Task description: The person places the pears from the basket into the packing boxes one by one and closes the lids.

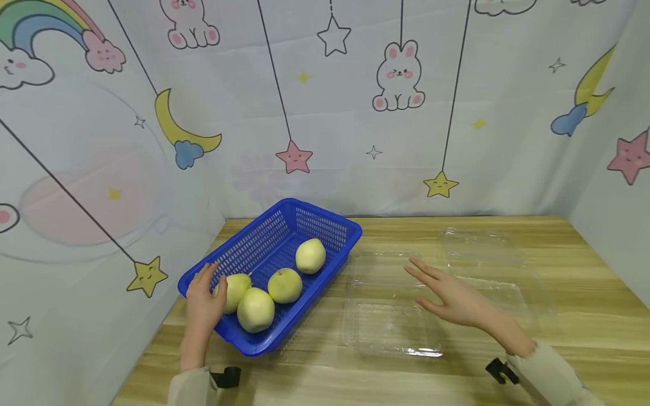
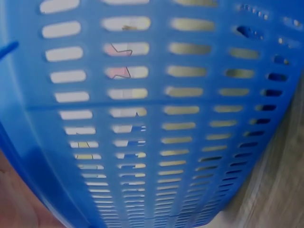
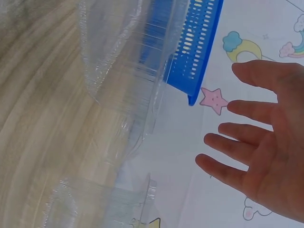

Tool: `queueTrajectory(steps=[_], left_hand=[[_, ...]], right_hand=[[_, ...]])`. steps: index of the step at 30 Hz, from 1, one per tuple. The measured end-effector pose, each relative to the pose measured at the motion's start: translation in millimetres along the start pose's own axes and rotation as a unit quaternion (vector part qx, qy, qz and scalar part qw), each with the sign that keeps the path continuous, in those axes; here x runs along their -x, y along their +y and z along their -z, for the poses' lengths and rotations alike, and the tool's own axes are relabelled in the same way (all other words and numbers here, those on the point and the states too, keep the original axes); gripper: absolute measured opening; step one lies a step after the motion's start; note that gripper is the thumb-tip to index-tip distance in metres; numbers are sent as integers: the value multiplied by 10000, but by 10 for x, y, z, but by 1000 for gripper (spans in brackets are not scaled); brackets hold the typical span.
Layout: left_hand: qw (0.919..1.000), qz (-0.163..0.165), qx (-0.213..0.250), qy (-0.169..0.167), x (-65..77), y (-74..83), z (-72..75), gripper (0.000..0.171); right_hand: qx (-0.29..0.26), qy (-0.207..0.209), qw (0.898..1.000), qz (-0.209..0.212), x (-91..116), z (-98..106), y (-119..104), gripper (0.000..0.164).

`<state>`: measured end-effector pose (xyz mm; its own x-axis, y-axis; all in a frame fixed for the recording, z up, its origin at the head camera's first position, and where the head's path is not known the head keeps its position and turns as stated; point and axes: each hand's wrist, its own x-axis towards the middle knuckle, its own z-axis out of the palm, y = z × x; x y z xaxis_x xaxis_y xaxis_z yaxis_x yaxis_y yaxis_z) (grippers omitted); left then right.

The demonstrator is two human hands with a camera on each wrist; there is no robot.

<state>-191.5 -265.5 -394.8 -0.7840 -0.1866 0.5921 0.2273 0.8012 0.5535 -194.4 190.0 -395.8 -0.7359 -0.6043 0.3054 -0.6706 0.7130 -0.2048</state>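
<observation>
A blue plastic basket (image 1: 325,228) sits at the left of the table, with several pale yellow-green pears (image 1: 256,310) grouped mostly in its near end. My left hand (image 1: 204,296) is at the basket's left rim, its fingers loosely bent and its thumb beside the leftmost pear (image 1: 236,292). In the left wrist view the slotted basket wall (image 2: 156,104) covers most of that hand. My right hand (image 1: 454,296) hovers with spread fingers above the clear plastic boxes, holding nothing. In the right wrist view, those fingers (image 3: 232,147) are apart and bare.
One clear box (image 1: 393,352) stands with its lid raised right of the basket. Another clear box (image 1: 482,248) lies farther right and back. A printed cloth (image 1: 345,124) hangs behind and along both sides of the wooden table (image 1: 315,378).
</observation>
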Motion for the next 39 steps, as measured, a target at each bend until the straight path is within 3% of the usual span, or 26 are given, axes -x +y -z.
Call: queueTrajectory(steps=[19,33,39], left_hand=[[9913,1312,-85,-37,-91,-152,84,39],[9912,1281,-326,68,-99,-263,84,39],[9904,1250,-564,-186,-104,-291,80,40]], right_hand=[[-208,141,9990,376,-265,182,-101,52],[-325,-10,9989,335,-404,215,-147,50],[-317,-161,9986,402,-537,226,-166,48]])
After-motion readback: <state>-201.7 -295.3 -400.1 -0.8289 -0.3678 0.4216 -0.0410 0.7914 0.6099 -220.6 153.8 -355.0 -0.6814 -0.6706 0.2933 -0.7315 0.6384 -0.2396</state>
